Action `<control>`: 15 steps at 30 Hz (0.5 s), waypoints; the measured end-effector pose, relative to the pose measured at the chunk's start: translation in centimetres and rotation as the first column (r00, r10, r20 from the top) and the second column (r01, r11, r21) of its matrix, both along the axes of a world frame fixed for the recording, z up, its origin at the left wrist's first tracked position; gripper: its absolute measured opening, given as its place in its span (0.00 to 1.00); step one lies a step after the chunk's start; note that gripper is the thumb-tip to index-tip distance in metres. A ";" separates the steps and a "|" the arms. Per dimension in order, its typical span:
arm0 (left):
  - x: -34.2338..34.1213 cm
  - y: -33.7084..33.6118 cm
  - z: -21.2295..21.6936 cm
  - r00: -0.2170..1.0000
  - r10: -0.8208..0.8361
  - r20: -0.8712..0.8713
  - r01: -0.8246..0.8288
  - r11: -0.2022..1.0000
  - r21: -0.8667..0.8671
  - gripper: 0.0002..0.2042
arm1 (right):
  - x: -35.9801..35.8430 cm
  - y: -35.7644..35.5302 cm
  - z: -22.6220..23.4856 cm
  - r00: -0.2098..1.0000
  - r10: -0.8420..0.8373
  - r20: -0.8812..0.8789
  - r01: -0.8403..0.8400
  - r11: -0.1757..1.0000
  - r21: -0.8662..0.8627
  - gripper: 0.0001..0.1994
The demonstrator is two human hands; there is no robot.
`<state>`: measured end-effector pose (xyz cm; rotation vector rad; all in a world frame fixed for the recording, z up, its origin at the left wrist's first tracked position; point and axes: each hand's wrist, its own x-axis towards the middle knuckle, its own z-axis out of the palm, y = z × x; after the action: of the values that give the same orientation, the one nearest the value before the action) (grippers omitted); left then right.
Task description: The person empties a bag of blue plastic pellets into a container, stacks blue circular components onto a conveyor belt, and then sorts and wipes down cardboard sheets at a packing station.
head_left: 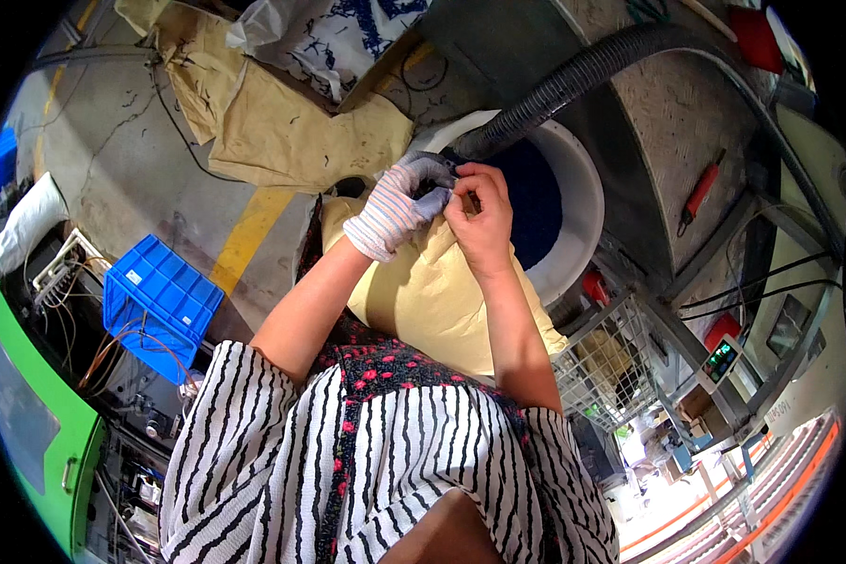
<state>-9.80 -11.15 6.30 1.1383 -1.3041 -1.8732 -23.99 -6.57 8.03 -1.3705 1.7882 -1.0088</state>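
From the head view I see my gloved left hand (399, 205) and bare right hand (479, 214) both pinching the top edge of a yellow paper sack (423, 296), held against my body beside a white bucket (587, 202) and a black ribbed hose (573, 80).

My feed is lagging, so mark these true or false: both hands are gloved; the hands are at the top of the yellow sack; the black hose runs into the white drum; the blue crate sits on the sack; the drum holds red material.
1. Both hands are gloved. False: the left hand wears a striped glove, the right hand is bare.
2. The hands are at the top of the yellow sack. True.
3. The black hose runs into the white drum. True.
4. The blue crate sits on the sack. False: it stands apart, to the person's left.
5. The drum holds red material. False: its contents look dark blue.
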 end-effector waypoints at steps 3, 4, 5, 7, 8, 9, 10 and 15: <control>0.0 -0.9 0.5 0.991 -0.059 0.121 0.081 0.979 -0.189 0.06 | 0.0 -0.1 0.4 0.999 0.041 -0.036 -0.041 0.999 0.010 0.08; 0.0 -1.1 0.5 0.991 -0.069 0.118 0.095 0.970 -0.222 0.05 | -0.1 -0.1 0.4 0.997 0.058 -0.056 -0.057 0.998 0.007 0.08; 0.0 -1.2 0.5 0.990 -0.080 0.117 0.108 0.961 -0.256 0.05 | -0.1 -0.1 0.2 0.998 0.050 -0.041 -0.050 0.999 0.005 0.08; -0.1 -1.1 0.3 0.985 -0.105 0.138 0.134 0.965 -0.225 0.06 | -0.1 0.0 -0.1 0.999 0.034 -0.011 -0.034 0.999 0.003 0.08; 0.0 -1.0 0.2 0.982 -0.117 0.148 0.147 0.967 -0.210 0.06 | 0.0 0.0 0.0 1.000 0.020 0.015 -0.020 1.000 0.008 0.08; 0.0 -0.7 -0.3 0.990 -0.106 0.089 0.116 0.986 -0.119 0.07 | 0.1 -0.1 0.3 0.999 0.006 0.042 -0.006 1.000 0.013 0.08; -0.1 -0.3 -0.7 0.996 -0.087 0.031 0.088 0.996 -0.024 0.07 | 0.2 -0.2 0.4 0.998 -0.007 0.069 0.005 1.000 0.019 0.08; 0.0 1.7 -3.0 0.969 0.086 -0.232 -0.042 0.981 0.191 0.08 | 0.1 0.0 -0.3 0.981 -0.038 0.189 0.029 0.998 0.051 0.07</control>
<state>-9.84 -9.48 3.27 0.9941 -0.9660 -2.0435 -23.87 -6.61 7.73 -1.1768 1.6875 -1.0702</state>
